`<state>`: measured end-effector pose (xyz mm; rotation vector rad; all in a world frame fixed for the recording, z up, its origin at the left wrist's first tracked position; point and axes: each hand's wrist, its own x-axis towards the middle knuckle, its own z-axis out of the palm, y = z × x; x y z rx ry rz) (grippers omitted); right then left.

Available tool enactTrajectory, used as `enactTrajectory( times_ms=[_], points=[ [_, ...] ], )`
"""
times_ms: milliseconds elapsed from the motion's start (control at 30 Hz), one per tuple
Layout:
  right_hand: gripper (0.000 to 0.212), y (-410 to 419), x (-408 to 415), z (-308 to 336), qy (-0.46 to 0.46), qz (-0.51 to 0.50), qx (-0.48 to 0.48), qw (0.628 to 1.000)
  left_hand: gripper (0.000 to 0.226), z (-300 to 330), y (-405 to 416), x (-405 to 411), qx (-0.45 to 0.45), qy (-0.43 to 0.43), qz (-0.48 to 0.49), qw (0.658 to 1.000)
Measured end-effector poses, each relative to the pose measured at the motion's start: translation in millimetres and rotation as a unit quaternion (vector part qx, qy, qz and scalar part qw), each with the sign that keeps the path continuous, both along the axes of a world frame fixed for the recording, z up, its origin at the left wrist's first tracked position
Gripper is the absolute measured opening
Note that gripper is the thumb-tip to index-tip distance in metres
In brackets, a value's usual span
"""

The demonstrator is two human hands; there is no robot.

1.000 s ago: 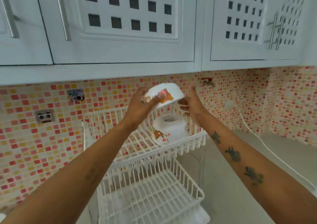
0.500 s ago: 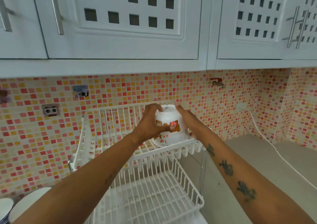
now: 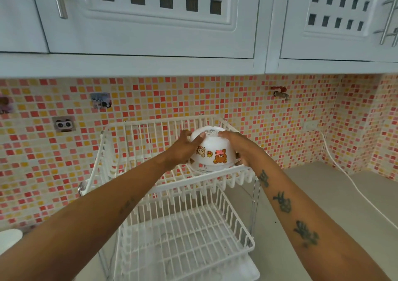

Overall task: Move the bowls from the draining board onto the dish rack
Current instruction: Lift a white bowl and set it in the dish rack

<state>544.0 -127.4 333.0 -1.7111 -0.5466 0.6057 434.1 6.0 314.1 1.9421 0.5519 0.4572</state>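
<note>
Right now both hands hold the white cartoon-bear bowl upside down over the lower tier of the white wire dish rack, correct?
Not quite: it is the upper tier, not the lower. The head view shows the left hand and right hand holding the white cartoon-bear bowl upside down there, on another inverted bowl.

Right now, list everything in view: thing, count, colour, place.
bowl: at least one, white with cartoon bears, upside down on the top tier of the rack; a second rim shows beneath
dish rack: one, white wire, two tiers, on the counter
cupboards: white, overhead
wall tiles: pink, orange, cream mosaic
tap: one, red-handled, on the wall
cable: one, white, right
wall hooks: three, left wall
left hand: on the bowl's left side
right hand: on its right side
</note>
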Motion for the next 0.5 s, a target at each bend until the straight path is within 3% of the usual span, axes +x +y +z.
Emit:
enactTrajectory(
  times_ms=[333,500],
  points=[
    [0.055,2.7,1.2,1.9,-0.035,0.008,0.011,0.999,0.064,-0.8,3.3,-1.6,-0.064,-0.002,-0.035,0.997],
    [0.052,6.5,2.6,-3.8,-0.082,-0.03,0.021,0.996,0.066,2.6,-1.1,-5.0,-0.065,0.011,-0.037,0.997]
  ],
)
